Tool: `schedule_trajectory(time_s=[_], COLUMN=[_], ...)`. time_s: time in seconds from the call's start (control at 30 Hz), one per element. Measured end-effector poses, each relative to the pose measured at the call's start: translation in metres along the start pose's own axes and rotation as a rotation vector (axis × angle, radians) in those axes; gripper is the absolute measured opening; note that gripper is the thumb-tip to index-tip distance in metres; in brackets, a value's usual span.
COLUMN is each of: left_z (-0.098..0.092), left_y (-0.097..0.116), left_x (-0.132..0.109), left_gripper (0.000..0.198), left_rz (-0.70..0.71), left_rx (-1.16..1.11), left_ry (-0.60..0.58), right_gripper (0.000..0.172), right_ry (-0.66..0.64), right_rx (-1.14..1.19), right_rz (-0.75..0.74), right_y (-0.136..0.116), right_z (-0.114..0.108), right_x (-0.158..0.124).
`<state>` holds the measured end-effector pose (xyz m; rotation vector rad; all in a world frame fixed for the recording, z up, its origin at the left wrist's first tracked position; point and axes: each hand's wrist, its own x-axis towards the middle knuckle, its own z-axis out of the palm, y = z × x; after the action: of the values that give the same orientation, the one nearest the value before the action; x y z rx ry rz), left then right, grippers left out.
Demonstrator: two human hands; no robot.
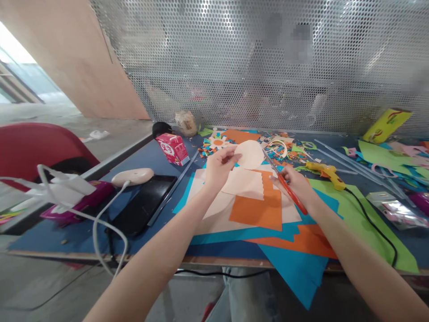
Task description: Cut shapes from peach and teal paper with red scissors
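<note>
My left hand (219,166) is closed on the edge of a pale peach paper circle (250,154) and holds it up over the table. My right hand (295,184) grips red-handled scissors (284,183), their blades pointing up and left toward the circle's right edge. Below both hands lie stacked sheets: a peach sheet (243,183) with a stepped edge, an orange sheet (259,210), and teal sheets (291,264) hanging over the front edge.
A yellow glue gun (326,172) with a black cord lies right of my right hand on green paper (362,214). Paper scraps (284,150) litter the back. A red carton (172,149), a black tablet (144,203) and white cables (97,219) sit left. Perforated metal screen (234,62) stands behind.
</note>
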<state>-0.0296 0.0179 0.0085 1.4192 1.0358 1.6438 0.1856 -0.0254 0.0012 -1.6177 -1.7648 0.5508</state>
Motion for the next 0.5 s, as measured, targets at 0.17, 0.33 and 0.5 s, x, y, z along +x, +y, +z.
schedule_trajectory(time_s=[0.17, 0.33, 0.5], left_z=[0.001, 0.002, 0.003], left_y=[-0.001, -0.003, -0.001], left_x=[-0.001, -0.001, -0.001], left_gripper=[0.022, 0.022, 0.02], left_rz=[0.02, 0.05, 0.034], left_rx=[0.009, 0.005, -0.015], left_ry=[-0.021, -0.076, -0.066], right_gripper=[0.054, 0.057, 0.057], right_ry=[-0.006, -0.023, -0.059], right_rx=[0.003, 0.008, 0.027], right_rz=[0.003, 0.036, 0.059], right_y=[0.002, -0.002, -0.01], right_z=[0.001, -0.001, -0.006], right_x=[0.001, 0.0, -0.002])
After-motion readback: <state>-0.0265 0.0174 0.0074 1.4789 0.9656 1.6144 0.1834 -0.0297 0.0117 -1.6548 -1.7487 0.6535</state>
